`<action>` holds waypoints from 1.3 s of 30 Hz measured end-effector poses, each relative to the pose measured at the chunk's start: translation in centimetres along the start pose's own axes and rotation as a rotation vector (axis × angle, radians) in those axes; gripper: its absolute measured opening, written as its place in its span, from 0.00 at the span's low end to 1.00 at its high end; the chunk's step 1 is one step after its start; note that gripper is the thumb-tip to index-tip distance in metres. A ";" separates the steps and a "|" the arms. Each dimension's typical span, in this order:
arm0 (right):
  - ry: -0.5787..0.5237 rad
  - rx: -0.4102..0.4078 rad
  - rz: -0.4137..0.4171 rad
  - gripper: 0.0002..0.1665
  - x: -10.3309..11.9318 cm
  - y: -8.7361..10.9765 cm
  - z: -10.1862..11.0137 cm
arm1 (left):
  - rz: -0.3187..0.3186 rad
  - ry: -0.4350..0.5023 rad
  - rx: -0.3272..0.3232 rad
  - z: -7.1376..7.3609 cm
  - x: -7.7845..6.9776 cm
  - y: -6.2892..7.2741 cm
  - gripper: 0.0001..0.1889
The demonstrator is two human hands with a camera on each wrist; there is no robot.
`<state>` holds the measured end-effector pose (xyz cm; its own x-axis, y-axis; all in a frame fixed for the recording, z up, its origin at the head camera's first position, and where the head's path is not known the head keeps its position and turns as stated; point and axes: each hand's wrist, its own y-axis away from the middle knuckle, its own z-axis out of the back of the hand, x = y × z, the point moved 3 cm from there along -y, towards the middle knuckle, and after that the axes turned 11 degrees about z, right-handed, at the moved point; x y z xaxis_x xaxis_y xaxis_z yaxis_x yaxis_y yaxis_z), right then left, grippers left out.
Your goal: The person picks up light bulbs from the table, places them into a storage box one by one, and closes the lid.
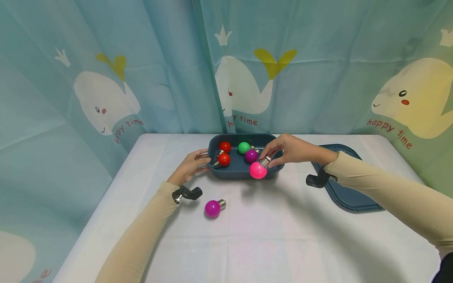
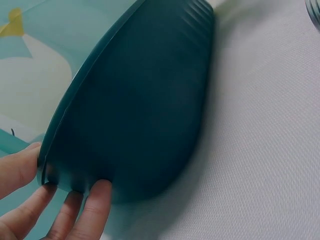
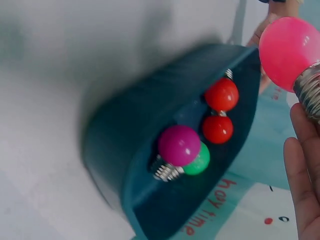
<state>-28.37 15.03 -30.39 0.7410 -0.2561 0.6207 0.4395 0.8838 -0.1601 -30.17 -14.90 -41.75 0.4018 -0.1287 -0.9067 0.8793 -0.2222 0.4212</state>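
My right hand [image 1: 288,150] pinches a pink light bulb [image 1: 258,170] by its silver screw base, with the globe tilted down over the front rim of a dark blue bin [image 1: 233,175]. Inside the bin lie two red bulbs [image 1: 224,159], a textured green bulb [image 1: 243,147] and a purple bulb [image 1: 251,156]. My left hand [image 1: 191,166] touches the bin's left end; in the left wrist view its extended fingers [image 2: 97,205] rest along the outer wall and rim. Another purple bulb [image 1: 212,209] lies on the table in front of the bin, close to my left wrist.
A dark blue lid [image 1: 354,196] lies flat on the white table [image 1: 269,243] at the right, partly beneath my right forearm. A curtain [image 1: 170,86] with whale prints hangs behind the table and along its left side. Each wrist carries a black camera mount [image 1: 317,179].
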 end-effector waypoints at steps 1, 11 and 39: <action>0.008 0.000 -0.007 0.17 0.1 -0.2 0.2 | 0.002 0.001 -0.002 0.0 0.0 0.0 0.30; 0.026 0.002 0.004 0.17 -0.4 -1.9 1.8 | 0.008 0.001 -0.011 0.1 0.1 -0.2 0.30; -0.021 0.019 -0.058 0.16 -6.0 -7.3 -0.5 | 0.010 -0.015 -0.050 0.0 0.3 -0.4 0.29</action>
<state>-35.77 9.94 -33.31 0.7032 -0.2992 0.6450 0.4720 0.8749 -0.1088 -30.47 -14.88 -42.18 0.4071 -0.1450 -0.9018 0.8871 -0.1724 0.4282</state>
